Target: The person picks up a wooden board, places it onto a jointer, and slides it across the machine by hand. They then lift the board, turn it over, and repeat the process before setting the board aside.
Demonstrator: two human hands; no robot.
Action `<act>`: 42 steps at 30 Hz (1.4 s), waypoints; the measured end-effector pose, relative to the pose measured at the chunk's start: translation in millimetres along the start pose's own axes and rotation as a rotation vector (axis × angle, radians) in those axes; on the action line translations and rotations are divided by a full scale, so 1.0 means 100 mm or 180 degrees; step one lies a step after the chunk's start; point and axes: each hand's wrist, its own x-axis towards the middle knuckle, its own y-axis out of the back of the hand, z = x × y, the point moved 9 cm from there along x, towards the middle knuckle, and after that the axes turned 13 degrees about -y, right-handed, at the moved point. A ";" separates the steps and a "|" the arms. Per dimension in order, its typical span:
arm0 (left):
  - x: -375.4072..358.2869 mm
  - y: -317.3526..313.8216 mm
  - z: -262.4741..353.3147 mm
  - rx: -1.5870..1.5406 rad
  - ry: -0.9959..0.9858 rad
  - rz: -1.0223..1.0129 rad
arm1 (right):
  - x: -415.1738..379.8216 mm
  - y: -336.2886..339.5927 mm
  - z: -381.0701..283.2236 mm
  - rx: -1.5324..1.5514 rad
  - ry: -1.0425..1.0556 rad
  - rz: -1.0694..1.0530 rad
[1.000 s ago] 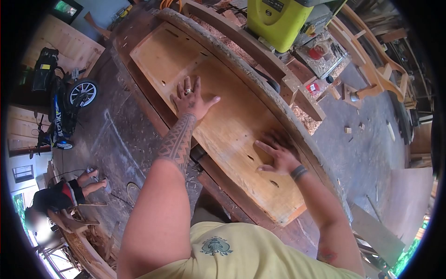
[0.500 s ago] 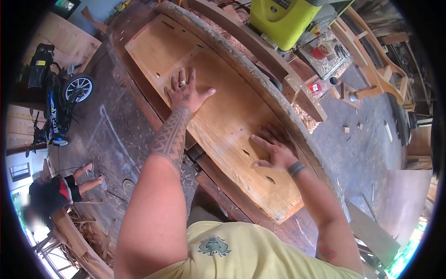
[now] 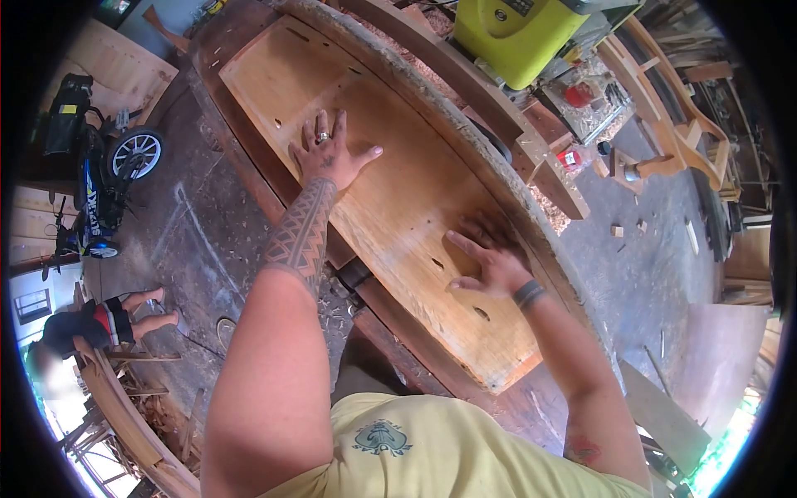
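Note:
A long, wide wooden board [image 3: 390, 195] with dark slots and knots lies across the worn workbench [image 3: 531, 195]. My left hand [image 3: 330, 158], with a ring on one finger, rests spread near the board's left edge, thumb out to the right. My right hand [image 3: 496, 264] lies nearer to me on the right part of the board, fingers apart and partly in shadow. Both hands press on the surface and hold nothing.
A yellow-green machine [image 3: 516, 41] stands beyond the bench, with wood shavings around it. A bottle [image 3: 573, 158] and a wooden mallet-like tool [image 3: 635, 166] are at the right. A motorbike [image 3: 100, 178] stands left; another person [image 3: 87, 328] bends over timber [image 3: 124, 407].
My hands stay spread on the board in nearly the same places. The view has shifted slightly. At the left, the other person has bent further toward the timber.

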 end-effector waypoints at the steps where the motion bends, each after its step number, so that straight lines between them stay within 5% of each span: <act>1: 0.01 0.00 -0.02 0.0004 -0.0008 0.0012 | 0.02 0.01 -0.01 0.0004 -0.0003 -0.0008; 42: 0.38 0.02 -0.37 0.0029 -0.0041 0.0045 | 0.41 0.27 -0.19 -0.0164 -0.0012 -0.0146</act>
